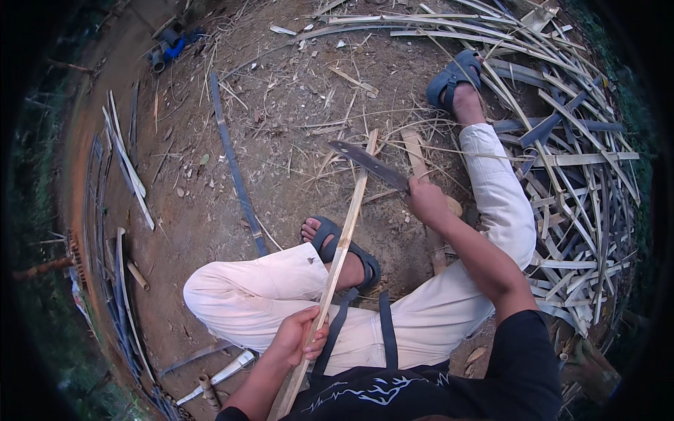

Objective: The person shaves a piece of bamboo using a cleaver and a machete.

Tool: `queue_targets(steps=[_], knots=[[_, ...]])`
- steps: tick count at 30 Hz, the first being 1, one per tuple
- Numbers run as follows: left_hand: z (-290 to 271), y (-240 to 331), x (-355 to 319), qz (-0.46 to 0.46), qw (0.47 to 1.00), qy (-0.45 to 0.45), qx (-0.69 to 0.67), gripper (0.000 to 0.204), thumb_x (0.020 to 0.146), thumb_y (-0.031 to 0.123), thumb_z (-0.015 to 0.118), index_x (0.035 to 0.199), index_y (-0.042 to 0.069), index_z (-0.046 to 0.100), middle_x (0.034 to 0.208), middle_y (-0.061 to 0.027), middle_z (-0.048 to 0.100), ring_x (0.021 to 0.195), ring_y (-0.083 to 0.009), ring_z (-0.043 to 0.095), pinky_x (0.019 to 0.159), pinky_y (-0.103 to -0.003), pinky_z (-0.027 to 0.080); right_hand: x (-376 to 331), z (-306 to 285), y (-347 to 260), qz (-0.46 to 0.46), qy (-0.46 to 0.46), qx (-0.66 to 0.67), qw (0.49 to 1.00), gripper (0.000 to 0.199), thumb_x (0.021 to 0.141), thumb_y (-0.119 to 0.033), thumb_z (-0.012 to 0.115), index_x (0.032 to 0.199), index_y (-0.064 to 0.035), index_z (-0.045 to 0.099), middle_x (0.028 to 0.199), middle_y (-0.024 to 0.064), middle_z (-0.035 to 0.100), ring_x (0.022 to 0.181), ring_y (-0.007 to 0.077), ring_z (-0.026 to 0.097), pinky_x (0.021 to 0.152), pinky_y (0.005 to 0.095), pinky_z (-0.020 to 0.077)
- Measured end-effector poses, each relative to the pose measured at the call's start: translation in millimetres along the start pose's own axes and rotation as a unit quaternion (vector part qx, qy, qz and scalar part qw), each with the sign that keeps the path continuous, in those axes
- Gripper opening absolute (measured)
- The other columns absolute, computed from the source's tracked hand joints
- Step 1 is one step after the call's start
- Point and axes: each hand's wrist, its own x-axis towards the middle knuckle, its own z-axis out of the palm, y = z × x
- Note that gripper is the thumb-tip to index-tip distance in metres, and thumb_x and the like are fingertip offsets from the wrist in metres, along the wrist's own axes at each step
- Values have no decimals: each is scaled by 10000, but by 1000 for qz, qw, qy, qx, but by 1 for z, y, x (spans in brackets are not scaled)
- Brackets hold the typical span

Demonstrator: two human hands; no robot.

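My left hand [302, 335] is closed round a long, pale bamboo strip [342, 247] near my lap. The strip slants up and away from me, its far end beyond my left sandal. In my right hand [428, 201] is a machete [372, 164] with a dark, broad blade, my fingers wrapped round its handle. The blade lies across the strip near its far end, pointing to the left. Most of the handle is hidden by my fist. A flat wooden piece [415, 156] lies on the ground beyond my right hand.
A large heap of split bamboo strips [569, 182] lies along the right, beside my outstretched leg. One dark bamboo strip [232, 154] rests on the dirt ahead to the left. More strips [126, 161] lie farther left, and dark tubes [166, 49] sit at the far left. Shavings litter the ground.
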Motion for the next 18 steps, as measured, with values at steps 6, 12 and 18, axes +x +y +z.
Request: queue_targets(steps=[6,12,18], knots=[[-9,-3,7,-10,995,-64,-75,340,1055,329,308,953,57,485,612,-29,435,365,-129,371,299,-279,320,-108,-66,-88,-260,-22,81,962,186,785,-126,648,898,-28,538,802,141,628,709,319,668,644,430,548],[-9,-11,13,-12,991,-85,-98,326,1059,317,299,945,69,476,605,-16,414,362,-118,352,289,-264,315,-111,-70,-82,-229,-30,42,972,180,767,-127,663,874,-32,553,787,136,632,698,319,669,624,428,546],[-7,-13,13,-16,986,-102,-128,281,1054,273,322,935,67,471,602,-23,415,357,-119,352,283,-262,312,-83,-61,-58,-170,-22,44,984,193,771,-147,679,885,-39,567,737,127,648,665,326,681,600,436,552]])
